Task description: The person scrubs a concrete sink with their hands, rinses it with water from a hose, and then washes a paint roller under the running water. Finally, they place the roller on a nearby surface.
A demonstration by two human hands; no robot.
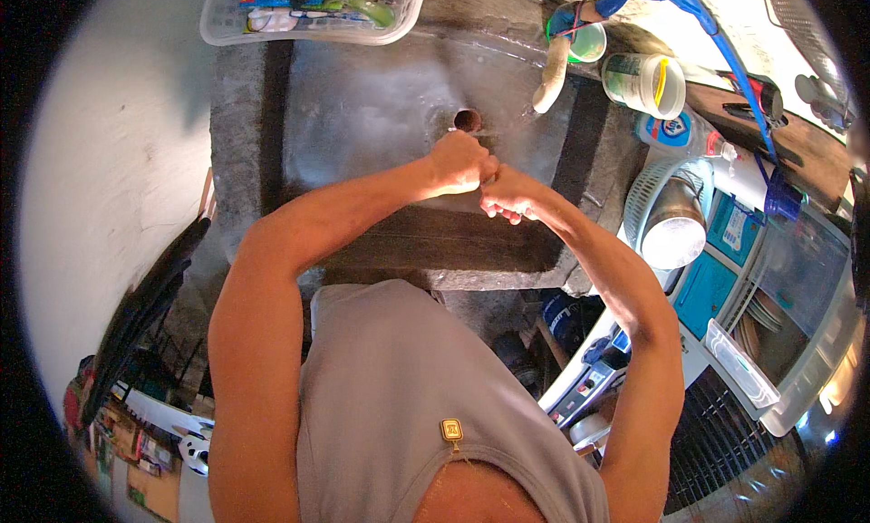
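Observation:
Over a dark concrete sink (362, 97), my two hands meet, knuckle to knuckle. My left hand (460, 163) is closed in a fist just in front of the round drain hole (468, 121). Touching it, my right hand (510, 197) is curled closed too, a little lower and to the right. Whatever the fingers may hold is hidden inside them. The sink floor around the drain looks wet and shiny.
A clear plastic basin (399, 33) with packets stands on the far left rim. A tap (551, 74), a white tub (639, 83), a bottle (671, 131) and a light blue basket (639, 201) with a metal pot (675, 224) line the right side.

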